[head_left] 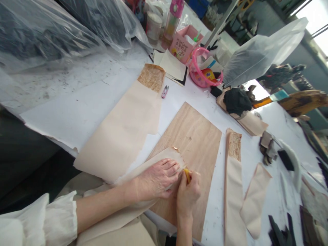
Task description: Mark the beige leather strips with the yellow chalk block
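A pale beige sheet of leather-like material (pixel 153 163) lies over a wooden board (pixel 196 136) and runs back toward my lap. My left hand (pixel 159 177) presses flat on it, fingers stretched out side by side. Close to those fingertips, my right hand (pixel 188 194) is closed around a small yellow tool (pixel 187 175), held at the sheet's edge; its working end is too small to make out. Along that edge, ragged tan scraps stick up in a line.
A larger beige piece with a brown patterned end (pixel 151 78) lies to the left. Small pink thread snips (pixel 165 92) are beside it. Beige strips (pixel 233 184) lie to the right. Farther back stand a pink basket (pixel 198 77), a pink box (pixel 183 44) and plastic-covered bundles (pixel 51 34).
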Demonstrator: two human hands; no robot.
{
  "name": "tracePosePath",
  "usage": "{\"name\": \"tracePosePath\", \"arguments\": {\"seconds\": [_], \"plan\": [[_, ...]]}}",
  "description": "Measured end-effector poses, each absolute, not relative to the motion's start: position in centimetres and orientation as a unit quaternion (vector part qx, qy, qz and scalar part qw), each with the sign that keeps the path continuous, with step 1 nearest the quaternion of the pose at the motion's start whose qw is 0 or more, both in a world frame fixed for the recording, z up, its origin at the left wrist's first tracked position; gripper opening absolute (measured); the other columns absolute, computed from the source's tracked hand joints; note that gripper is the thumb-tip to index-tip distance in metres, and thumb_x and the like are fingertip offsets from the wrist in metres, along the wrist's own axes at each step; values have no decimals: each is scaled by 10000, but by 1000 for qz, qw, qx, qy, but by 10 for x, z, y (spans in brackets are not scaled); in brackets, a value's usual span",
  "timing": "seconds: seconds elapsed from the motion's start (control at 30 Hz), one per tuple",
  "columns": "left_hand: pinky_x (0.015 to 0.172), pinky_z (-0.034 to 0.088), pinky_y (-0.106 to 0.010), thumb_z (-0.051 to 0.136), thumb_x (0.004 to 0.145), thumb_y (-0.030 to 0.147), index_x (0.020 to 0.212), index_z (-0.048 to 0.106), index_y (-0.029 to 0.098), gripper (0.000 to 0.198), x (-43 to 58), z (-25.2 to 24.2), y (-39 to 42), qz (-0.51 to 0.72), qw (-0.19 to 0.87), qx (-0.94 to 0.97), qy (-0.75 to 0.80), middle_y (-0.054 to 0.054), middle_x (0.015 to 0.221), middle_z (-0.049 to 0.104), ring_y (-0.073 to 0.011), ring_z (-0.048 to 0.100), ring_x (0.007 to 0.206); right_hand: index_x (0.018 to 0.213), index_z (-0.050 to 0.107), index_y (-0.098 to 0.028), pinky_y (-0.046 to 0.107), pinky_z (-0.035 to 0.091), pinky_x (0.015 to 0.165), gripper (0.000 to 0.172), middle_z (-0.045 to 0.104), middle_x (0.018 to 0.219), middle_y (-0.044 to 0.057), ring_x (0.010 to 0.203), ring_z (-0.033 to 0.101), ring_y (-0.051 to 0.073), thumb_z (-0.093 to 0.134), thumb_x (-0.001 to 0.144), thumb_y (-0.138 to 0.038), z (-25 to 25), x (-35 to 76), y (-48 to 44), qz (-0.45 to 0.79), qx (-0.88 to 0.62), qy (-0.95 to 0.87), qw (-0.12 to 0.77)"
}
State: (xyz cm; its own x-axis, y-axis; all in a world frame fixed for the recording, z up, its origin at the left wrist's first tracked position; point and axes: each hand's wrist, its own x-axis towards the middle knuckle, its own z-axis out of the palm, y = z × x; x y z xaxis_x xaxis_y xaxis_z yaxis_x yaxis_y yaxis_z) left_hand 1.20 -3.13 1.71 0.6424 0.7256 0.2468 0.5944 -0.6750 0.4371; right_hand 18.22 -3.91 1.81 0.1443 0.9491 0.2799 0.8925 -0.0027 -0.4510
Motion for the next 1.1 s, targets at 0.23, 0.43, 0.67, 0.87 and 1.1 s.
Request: {"name": "tracePosePath", "arguments": {"seconds": [0.23,0.43,0.67,0.87,1.1], "plan": [[1153,254,-423,586,854,386,1318,492,77,564,17,17,-28,197,164,886,387,-171,1396,493,-305,419,1314,803,451,-244,317,364,708,184,494,801,9,782,478,216,444,966,-328,8,180,-13,21,-714,-647,268],[1153,241,-426,587,854,404,1297,508,87,551,19,18,-28,206,150,881,398,-169,1373,509,-307,429,1299,809,429,-244,298,348,659,176,492,788,-6,733,480,200,441,966,-323,8,176,-10,4,-726,-631,273],[1136,260,-414,609,833,418,1239,558,97,520,22,17,-25,216,132,878,407,-157,1356,527,-302,441,1280,775,404,-253,309,337,647,189,491,783,6,741,474,216,405,953,-314,11,166,0,-22,-728,-628,276],[1114,281,-434,667,780,471,1210,582,137,552,20,15,-32,213,127,877,411,-154,1388,495,-306,416,1304,793,422,-247,300,325,588,160,501,729,-3,649,484,202,416,937,-317,18,179,24,-39,-737,-588,331],[1113,283,-453,628,817,474,1203,583,130,519,20,14,-31,227,123,876,407,-175,1363,512,-316,429,1295,851,499,-229,278,400,627,157,574,766,-3,683,537,184,476,934,-360,16,179,-25,24,-697,-641,319]]}}
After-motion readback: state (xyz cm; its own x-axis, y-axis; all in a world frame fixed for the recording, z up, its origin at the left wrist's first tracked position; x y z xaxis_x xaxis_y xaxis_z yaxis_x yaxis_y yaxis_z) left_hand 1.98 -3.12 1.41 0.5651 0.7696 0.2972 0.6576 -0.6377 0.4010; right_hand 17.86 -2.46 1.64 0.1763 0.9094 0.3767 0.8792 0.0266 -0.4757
